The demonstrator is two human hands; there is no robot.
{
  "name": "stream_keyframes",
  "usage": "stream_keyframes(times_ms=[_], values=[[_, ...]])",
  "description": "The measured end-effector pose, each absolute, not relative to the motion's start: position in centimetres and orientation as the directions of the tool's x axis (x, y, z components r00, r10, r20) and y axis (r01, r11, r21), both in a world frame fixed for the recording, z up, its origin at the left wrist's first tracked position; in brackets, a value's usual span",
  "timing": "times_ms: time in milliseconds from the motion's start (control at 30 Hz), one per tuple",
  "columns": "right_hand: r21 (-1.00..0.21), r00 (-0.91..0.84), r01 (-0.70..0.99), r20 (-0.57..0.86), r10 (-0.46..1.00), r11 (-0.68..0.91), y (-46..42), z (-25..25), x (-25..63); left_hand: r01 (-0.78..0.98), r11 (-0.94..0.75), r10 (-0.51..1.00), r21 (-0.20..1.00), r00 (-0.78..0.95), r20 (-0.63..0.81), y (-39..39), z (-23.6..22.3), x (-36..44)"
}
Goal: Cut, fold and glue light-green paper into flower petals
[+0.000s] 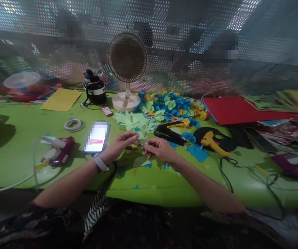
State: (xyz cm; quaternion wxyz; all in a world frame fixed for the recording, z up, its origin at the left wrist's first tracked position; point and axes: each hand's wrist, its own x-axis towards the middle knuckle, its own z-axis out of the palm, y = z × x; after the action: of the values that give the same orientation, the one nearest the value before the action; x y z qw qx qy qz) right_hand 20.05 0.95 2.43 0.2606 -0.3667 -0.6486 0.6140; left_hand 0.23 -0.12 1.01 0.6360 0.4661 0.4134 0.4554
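A green counter (pixel 169 186) carries a desk fan (pixel 127 58) beside a pile of folded paper flowers (pixel 170 103). Nearer, a black stapler (pixel 171 134) lies just right of both hands. The left hand (pixel 121 144) and right hand (pixel 159 149) each grasp a pale green paper piece (pixel 141 139) between them, fingertips pinched.

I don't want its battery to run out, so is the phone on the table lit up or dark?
Lit up: the phone screen glows bright white, with a pink bar across it.
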Motion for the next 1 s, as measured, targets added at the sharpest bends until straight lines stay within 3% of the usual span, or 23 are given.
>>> stream_keyframes(times_ms=[267,367,467,533,733,833,1000], values=[[-0.972,-0.596,0.223,-0.076,0.8,0.073,0.7,1.6,19.8,-0.115,0.117,0.964,0.986,0.252,-0.085,-0.2,0.8,0.5],[-0.918,-0.565,0.274,0.088,0.82,0.287,0.9,2.1,20.5,-0.159,0.164,0.953,0.974,0.282,-0.114,0.0,1.2,0.1],[-0.669,-0.585,0.309,0.427,0.689,0.676,1.2,2.5,21.2,-0.176,0.288,0.904,0.941,0.373,-0.207,0.1,1.4,-0.2],[-0.488,-0.637,0.269,0.556,0.533,0.83,1.4,2.5,21.5,-0.169,0.356,0.867,0.919,0.426,-0.257,0.1,1.3,-0.3],[-0.251,-0.692,0.238,0.634,0.345,0.938,1.5,1.9,21.7,-0.099,0.329,0.852,0.939,0.461,-0.249,-0.1,1.0,0.0],[-0.274,-0.662,0.254,0.65,0.373,0.928,1.3,1.7,21.6,-0.054,0.196,0.886,0.979,0.437,-0.153,0.0,0.7,0.1],[-0.543,-0.503,0.273,0.623,0.599,0.794,0.5,1.5,20.6,-0.071,0.099,0.903,0.993,0.425,-0.059,-0.4,0.8,0.4]])
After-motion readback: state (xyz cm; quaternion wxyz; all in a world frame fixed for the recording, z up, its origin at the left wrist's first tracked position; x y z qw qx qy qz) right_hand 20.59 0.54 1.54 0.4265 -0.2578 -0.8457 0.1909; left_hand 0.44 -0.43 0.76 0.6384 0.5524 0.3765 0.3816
